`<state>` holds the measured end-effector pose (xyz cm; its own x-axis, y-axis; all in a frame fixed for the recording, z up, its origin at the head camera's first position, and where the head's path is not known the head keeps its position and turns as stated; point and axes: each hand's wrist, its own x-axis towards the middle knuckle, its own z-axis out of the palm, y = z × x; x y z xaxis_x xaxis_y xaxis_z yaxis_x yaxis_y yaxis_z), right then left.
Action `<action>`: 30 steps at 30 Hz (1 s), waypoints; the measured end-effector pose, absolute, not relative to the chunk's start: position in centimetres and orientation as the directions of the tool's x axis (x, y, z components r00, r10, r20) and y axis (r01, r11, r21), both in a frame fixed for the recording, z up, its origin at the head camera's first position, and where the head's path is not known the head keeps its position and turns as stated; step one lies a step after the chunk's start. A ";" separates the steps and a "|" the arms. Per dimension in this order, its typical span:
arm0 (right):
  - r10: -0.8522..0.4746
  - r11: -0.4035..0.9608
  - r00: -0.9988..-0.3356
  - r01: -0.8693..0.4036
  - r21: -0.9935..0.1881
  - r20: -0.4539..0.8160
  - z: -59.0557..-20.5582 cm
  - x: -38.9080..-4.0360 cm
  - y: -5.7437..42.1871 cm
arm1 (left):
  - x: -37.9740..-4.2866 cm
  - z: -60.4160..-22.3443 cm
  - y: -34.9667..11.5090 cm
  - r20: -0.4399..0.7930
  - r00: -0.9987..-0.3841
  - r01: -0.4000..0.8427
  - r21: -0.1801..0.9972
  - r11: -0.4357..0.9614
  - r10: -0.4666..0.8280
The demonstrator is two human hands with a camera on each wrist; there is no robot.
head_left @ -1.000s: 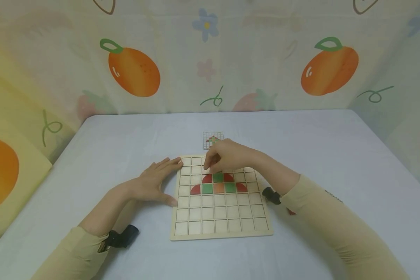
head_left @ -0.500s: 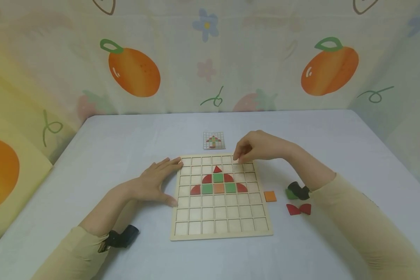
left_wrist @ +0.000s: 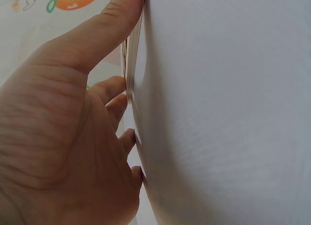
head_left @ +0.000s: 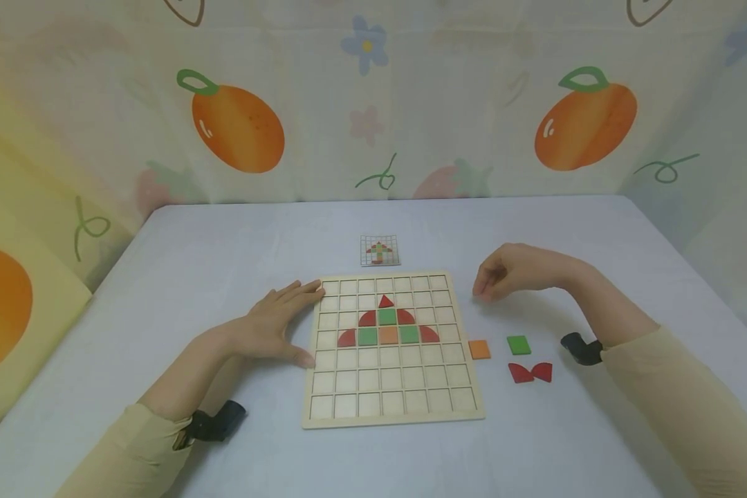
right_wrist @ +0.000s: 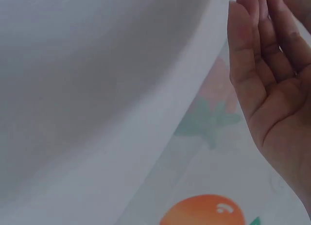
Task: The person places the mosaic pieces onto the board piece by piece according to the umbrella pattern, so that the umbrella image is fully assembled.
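Observation:
A wooden grid board (head_left: pixel 391 377) lies flat on the table. In its cells sit a red triangle (head_left: pixel 386 301), green squares (head_left: pixel 387 317), red quarter-round tiles (head_left: pixel 367 319) and one orange square (head_left: pixel 389 335). My left hand (head_left: pixel 268 321) rests with spread fingers against the board's left edge; the left wrist view shows the thumb and fingertips at that edge. To the right of the board, my right hand (head_left: pixel 519 268) hovers over the table, fingers loosely bent. The right wrist view shows nothing held in the right hand (right_wrist: pixel 277 74).
Right of the board lie a loose orange square (head_left: pixel 480 349), a green square (head_left: pixel 519 345) and two red quarter-round tiles (head_left: pixel 521 373). Behind the board is a small pattern card (head_left: pixel 380 250). A printed curtain (head_left: pixel 411 104) hangs beyond the table's far edge.
My right hand has moved right from above the board to beside it, uncovering the red triangle in its cell and the loose tiles. The left hand has stayed put.

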<state>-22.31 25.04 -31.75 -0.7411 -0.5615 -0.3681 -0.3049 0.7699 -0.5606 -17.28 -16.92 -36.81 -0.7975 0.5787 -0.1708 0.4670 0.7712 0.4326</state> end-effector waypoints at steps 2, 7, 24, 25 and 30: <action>-0.559 0.772 -0.723 -0.277 -0.572 -0.405 -32.1 -22.2 25.8 | -17.3 -36.9 -16.9 -0.173 -0.797 0.467 0.433 0.771 0.579; -0.537 0.790 -0.684 -0.204 -0.578 -0.494 -32.8 -21.6 27.1 | -17.3 -37.0 -17.0 -0.173 -0.794 0.467 0.440 0.767 0.583; -0.555 0.782 -0.640 -0.185 -0.595 -0.531 -33.9 -19.5 28.7 | -17.4 -36.9 -17.0 -0.169 -0.794 0.472 0.434 0.767 0.584; -0.555 0.782 -0.643 -0.185 -0.595 -0.528 -34.0 -19.4 28.7 | -17.4 -36.9 -17.0 -0.170 -0.794 0.472 0.434 0.767 0.584; -0.544 0.789 -0.656 -0.189 -0.584 -0.523 -34.0 -19.2 28.6 | -17.4 -37.0 -17.1 -0.165 -0.794 0.474 0.435 0.766 0.585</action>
<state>-19.17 28.64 -34.04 -0.6559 -0.5441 -0.5232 -0.1891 0.7895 -0.5839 -17.44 -17.09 -36.99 -0.7941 0.5849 -0.1653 0.4735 0.7658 0.4352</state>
